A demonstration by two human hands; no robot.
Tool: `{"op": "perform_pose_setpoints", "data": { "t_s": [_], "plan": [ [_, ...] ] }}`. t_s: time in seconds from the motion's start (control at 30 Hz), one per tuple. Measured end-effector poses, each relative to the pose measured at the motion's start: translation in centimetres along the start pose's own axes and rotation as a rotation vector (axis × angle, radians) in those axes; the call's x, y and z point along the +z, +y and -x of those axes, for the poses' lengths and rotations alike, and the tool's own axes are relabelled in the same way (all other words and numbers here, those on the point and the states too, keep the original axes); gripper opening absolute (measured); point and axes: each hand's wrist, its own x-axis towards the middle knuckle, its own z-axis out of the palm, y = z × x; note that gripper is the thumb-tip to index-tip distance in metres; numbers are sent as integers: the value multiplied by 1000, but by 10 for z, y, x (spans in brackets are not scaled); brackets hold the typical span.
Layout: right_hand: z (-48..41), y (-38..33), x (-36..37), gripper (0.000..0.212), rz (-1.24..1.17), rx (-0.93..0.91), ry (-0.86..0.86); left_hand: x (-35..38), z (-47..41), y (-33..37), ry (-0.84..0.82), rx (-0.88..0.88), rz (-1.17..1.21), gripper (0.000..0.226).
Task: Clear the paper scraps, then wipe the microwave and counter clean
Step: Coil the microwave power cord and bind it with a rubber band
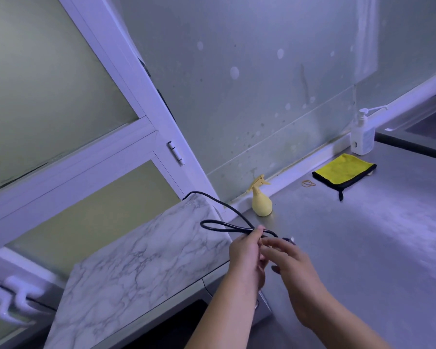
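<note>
Left hand (246, 250) holds the looped black cord (227, 226); right hand (285, 253) pinches it too. Tuck it behind the microwave (136, 268) before wiping.

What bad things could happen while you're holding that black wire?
The cord is looped and pinched in the left hand, close to the right hand; a tug might drag the microwave it runs behind. A swinging loop could also tip the spray bottle standing close by on the counter.
</note>
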Motion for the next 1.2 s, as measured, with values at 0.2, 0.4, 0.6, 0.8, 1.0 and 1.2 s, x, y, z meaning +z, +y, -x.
{"op": "perform_pose_setpoints", "data": {
  "t_s": [0.2,0.4,0.6,0.8,1.0,1.2],
  "plan": [
    [-4,-1,-3,13,-288,82,-18,1,1,6,-58,-16,21,15],
    [-3,15,-21,10,-410,-37,46,1,3,5,-16,-7,38,15],
    [0,15,-34,19,-361,-139,-7,0,10,1,108,49,-85,9],
    [-2,10,-48,25,21,-138,-231,-7,18,4,126,37,-134,17],
    [4,18,-55,38,202,-224,-7,-8,18,3,90,62,-211,19],
    [-4,8,-72,41,278,-265,167,-11,22,4,-26,56,-314,18]
  ]
}}
